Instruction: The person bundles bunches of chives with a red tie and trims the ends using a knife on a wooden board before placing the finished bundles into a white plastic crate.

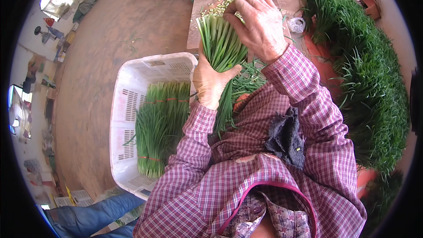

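Note:
My left hand (211,79) is wrapped round a thick bunch of garlic chives (220,37). The pale stalk ends point up and away from me, and the green leaves hang down toward my lap. At the top right of the bunch is my right hand (261,25), its fingers curled and pinched by the stalk ends. What sits between those fingertips is hidden. Behind the bunch stands a wooden board (194,33) strewn with short cut stalk pieces (217,8). Loose chive leaves (250,79) lie under my right forearm.
Left of me, a white plastic crate (115,119) holds chive bundles (161,114) tied with red bands. A long heap of chives (365,79) runs along my right side. Beside the board lies a crumpled plastic bag (296,25). A person's jeans-clad leg (92,216) shows at lower left.

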